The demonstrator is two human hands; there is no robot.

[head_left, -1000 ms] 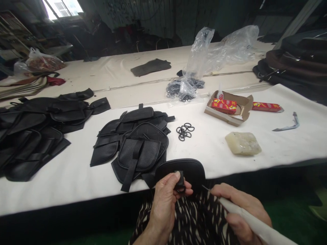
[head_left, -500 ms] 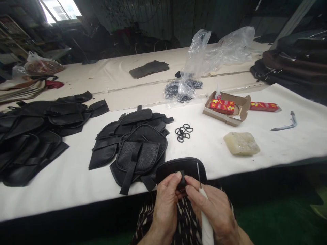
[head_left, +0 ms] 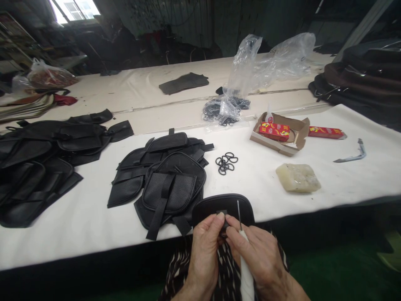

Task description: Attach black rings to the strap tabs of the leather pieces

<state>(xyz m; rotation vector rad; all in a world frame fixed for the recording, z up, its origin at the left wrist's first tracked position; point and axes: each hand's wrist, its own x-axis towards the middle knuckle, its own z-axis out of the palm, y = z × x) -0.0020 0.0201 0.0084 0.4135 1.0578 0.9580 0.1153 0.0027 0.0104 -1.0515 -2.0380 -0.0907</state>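
Note:
At the table's near edge my left hand (head_left: 205,246) pinches the short strap tab of a black leather piece (head_left: 223,205), its fingers closed on the tab. My right hand (head_left: 260,255) presses against the same tab from the right while it grips a white tool (head_left: 245,267) whose thin metal tip points up. Both hands meet just below the curved rim of the piece. A small heap of black rings (head_left: 226,162) lies on the white table (head_left: 87,225) beyond the piece.
Black leather pieces are stacked (head_left: 166,179) left of my hands, with a bigger pile (head_left: 40,159) at far left. A pale wax block (head_left: 297,177), an open cardboard box (head_left: 282,131), a red packet (head_left: 326,132), a metal tool (head_left: 352,154) and a plastic bag of rings (head_left: 232,104) lie to the right.
My right hand came in from the right with the white tool, turning its tip upward, and now touches the strap tab that my left hand holds.

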